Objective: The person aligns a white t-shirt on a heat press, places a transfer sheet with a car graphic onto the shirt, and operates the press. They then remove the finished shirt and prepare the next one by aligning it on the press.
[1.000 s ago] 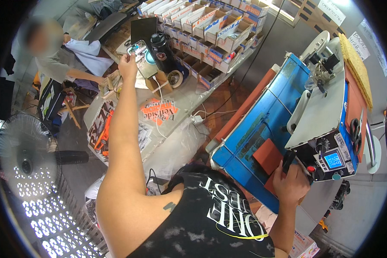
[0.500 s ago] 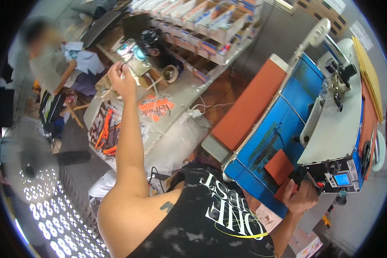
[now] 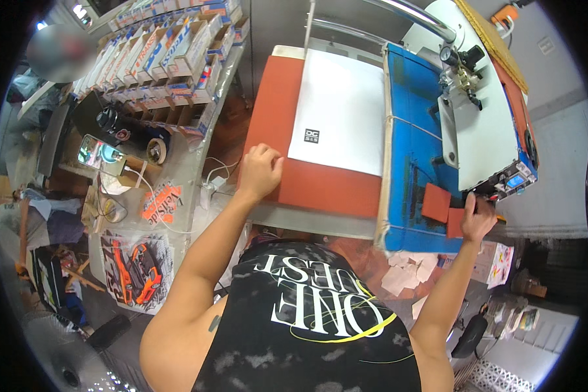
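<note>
My left hand (image 3: 260,171) rests with fingers curled on the near left corner of an orange-red press pad (image 3: 320,186). A white sheet (image 3: 343,111) with a small black square label (image 3: 312,135) lies flat on that pad. My right hand (image 3: 477,219) reaches up to the front of a blue and white heat press machine (image 3: 464,130), its fingers against the control box (image 3: 513,183) by a small blue screen. Whether it grips anything there is hidden. Two small red pads (image 3: 438,202) sit on the blue body beside that hand.
A side table at left holds a lit phone (image 3: 100,155), dark cylinders (image 3: 137,137), cables and printed orange transfers (image 3: 137,271). Shelves of boxes (image 3: 170,55) run behind it. A fan (image 3: 72,366) stands low left. Paper scraps (image 3: 405,274) lie on the floor.
My left hand has come away from the phone on the side table and now rests on the press pad. The view has swung right over the press; my right hand stays at the controls.
</note>
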Demonstrator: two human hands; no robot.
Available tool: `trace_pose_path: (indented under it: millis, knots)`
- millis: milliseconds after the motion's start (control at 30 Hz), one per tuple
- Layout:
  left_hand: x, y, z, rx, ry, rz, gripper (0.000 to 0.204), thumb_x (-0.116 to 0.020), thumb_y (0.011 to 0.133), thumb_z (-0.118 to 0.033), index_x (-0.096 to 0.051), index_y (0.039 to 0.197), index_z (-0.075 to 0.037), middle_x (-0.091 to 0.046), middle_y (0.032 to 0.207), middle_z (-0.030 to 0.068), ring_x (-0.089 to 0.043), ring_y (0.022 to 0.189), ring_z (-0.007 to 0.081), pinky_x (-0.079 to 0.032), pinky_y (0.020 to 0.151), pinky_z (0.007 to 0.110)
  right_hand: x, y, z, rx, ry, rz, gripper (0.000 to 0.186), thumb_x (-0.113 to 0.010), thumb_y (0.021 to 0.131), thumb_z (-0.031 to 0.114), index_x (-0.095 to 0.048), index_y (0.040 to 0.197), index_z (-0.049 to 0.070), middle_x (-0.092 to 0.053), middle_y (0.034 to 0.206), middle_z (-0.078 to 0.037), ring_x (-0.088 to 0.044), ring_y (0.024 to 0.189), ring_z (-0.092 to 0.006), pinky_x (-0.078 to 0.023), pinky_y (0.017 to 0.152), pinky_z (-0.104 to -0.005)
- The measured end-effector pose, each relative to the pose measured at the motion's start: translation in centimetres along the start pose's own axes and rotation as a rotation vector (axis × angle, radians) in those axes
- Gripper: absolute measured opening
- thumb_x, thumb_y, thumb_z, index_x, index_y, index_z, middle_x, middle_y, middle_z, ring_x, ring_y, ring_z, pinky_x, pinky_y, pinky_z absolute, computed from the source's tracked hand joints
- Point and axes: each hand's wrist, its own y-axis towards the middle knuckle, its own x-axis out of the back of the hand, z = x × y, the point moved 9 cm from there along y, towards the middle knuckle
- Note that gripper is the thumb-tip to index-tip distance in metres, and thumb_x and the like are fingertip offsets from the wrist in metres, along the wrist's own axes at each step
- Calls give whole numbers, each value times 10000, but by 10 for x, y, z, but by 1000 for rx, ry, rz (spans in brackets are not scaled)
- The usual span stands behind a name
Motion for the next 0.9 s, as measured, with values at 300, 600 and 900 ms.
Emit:
trace_pose_path:
  millis: [300, 600, 900]
  knots:
    - [-80, 38, 37, 402, 31, 310, 264, -721, 913, -206, -613, 1055, -11, -676, 1008, 154, -662, 902, 342, -507, 820, 456, -38, 6, -108, -469, -69, 94, 654, -625, 934, 594, -729, 1110, -28, -706, 1139, -227, -587, 1149, -422, -419, 1037, -518]
    - [-49, 152, -17, 397, -1282, 134, 252, -727, 918, -65, -620, 1136, 1, -657, 949, 33, -560, 759, 72, -455, 663, 253, -132, -4, 187, -46, 349, 51, 618, -820, 714, 284, -617, 1258, 70, -648, 1189, -158, -593, 1161, -381, -428, 1013, -539]
    - [162, 230, -28, -109, -978, -449, 116, -643, 955, -6, -634, 1065, -42, -677, 997, 57, -618, 899, 141, -493, 847, 284, -47, 101, 100, -127, 910, -119, 158, -577, 858, 43, -686, 971, 26, -713, 895, -131, -694, 826, -259, -509, 738, -314]
